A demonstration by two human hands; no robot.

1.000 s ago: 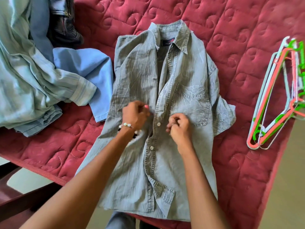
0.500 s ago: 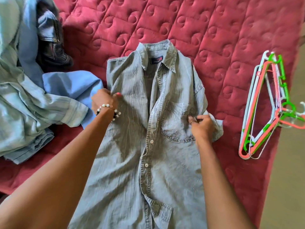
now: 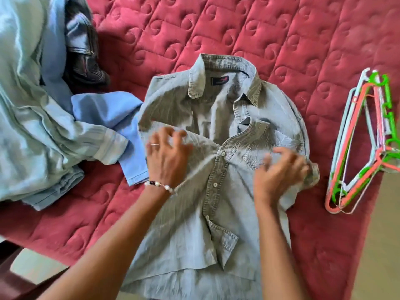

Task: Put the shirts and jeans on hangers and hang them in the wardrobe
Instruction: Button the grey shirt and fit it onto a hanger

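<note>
While both hands hover with fingers loosely spread and gripping nothing, left hand [image 3: 167, 153] over the left chest panel, right hand [image 3: 279, 172] over the pocket side, the grey shirt [image 3: 216, 169] lies flat beneath them at frame centre on the red bed [image 3: 281, 40]. Hangers [image 3: 363, 146] lie untouched at right; other garments [image 3: 43, 105] piled upper left. Judgement: task early, nothing on a hanger, wardrobe not visible.

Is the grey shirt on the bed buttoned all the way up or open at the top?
Open at the top. The grey shirt gapes below the collar, showing the inside back; lower buttons look fastened.
</note>
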